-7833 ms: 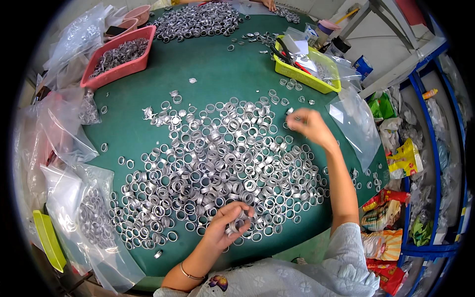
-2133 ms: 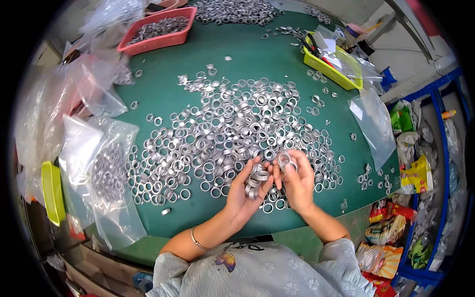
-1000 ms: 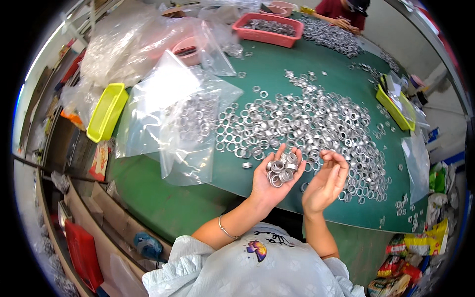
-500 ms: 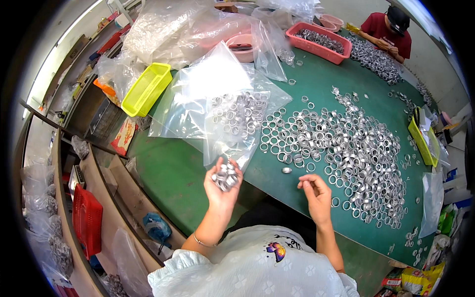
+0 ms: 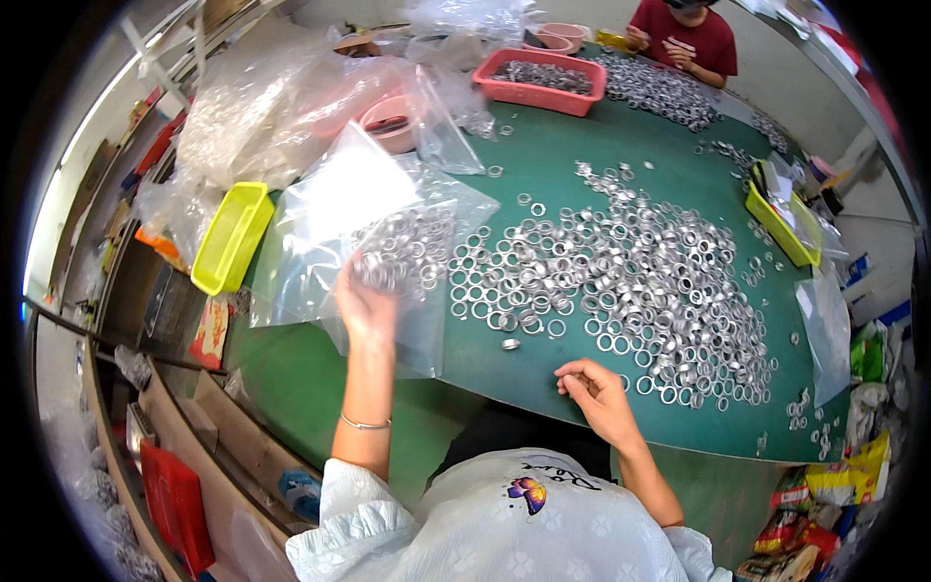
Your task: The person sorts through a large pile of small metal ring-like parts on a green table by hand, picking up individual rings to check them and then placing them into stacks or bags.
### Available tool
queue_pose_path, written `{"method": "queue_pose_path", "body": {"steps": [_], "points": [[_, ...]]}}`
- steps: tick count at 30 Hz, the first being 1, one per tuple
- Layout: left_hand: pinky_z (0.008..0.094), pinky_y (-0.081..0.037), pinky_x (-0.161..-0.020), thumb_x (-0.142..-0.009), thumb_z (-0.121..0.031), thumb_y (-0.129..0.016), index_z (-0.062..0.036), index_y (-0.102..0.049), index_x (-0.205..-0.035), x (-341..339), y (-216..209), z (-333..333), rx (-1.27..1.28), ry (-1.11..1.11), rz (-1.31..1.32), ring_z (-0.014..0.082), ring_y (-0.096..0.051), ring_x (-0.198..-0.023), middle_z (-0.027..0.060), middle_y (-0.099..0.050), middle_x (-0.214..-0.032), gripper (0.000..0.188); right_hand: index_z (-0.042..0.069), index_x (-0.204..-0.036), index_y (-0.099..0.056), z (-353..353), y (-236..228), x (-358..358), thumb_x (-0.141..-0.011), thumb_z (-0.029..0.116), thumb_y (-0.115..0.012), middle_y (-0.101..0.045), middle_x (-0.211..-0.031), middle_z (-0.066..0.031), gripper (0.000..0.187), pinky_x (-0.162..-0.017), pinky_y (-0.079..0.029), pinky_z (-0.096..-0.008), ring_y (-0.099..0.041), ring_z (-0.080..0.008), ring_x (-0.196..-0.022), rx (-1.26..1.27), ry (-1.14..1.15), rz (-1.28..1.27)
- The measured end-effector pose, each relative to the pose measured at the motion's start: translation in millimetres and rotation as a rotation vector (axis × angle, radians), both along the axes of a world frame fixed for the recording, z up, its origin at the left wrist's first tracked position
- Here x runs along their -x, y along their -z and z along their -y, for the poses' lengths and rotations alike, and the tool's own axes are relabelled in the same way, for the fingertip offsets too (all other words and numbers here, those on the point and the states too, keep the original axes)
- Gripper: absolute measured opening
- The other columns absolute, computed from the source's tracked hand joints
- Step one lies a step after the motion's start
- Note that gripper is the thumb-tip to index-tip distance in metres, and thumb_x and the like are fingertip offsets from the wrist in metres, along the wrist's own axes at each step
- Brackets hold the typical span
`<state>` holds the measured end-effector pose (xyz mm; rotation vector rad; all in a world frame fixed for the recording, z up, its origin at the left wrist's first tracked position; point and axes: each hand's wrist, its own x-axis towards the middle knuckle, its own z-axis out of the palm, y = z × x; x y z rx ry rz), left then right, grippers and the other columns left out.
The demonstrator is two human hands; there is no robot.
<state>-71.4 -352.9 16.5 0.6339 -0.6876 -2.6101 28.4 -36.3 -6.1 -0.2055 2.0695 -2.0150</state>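
Note:
My left hand (image 5: 369, 301), blurred by motion, is cupped around a cluster of silver metal rings (image 5: 380, 275). It is over a clear plastic bag (image 5: 291, 281) lying on the table's left part, where more rings (image 5: 427, 238) show. Which of these rings lie in the hand and which in the bag is hard to tell at the edges. By the front edge of the table, my right hand (image 5: 593, 390) has its fingers curled in, with nothing visible in them. Beyond it spreads a large heap of loose metal rings (image 5: 669, 281). A single ring (image 5: 511, 343) lies apart, between my hands.
Across the green table (image 5: 543, 165), a person in a dark red shirt (image 5: 693, 44) sits by another ring pile (image 5: 659, 92). A pink basket (image 5: 538, 92) of metal parts stands at the back. Yellow-green baskets (image 5: 233, 238) flank the table, and shelves (image 5: 194, 427) run along the left.
My left hand has moved forward and left with the rings, from the table's front edge to over the plastic bag. My right hand stays near the edge, fingers curled. The view has shifted.

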Motion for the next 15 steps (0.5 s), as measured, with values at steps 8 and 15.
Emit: {"method": "queue_pose_path", "body": {"steps": [8,15], "points": [[0.0405,-0.028,-0.107,-0.088,-0.005,-0.046,0.0015,-0.036,-0.133,-49,14,-11,0.353,0.069,-0.025,0.0272,-0.041,-0.121,0.0169,-0.038,-0.136,0.047,0.001,-0.093,-0.063,-59,-1,4,-0.083,0.003,-0.058,-0.059,-0.078,-0.0040,0.011,-0.056,-0.039,-0.0226,-0.050,-0.0081,-0.064,-0.305,0.227,-0.134],[0.0352,-0.042,-0.086,-0.083,0.003,-0.045,0.0037,-0.051,-0.111,-111,39,-73,1.074,-0.411,-0.026,0.0271,-0.051,-0.103,0.0164,-0.051,-0.112,0.028,0.002,-0.094,-0.059,-97,-10,15,-0.073,0.003,-0.065,-0.054,-0.100,-0.0119,0.022,-0.080,-0.040,-0.0387,-0.048,-0.0313,-0.092,-0.851,0.390,-0.485]]}}
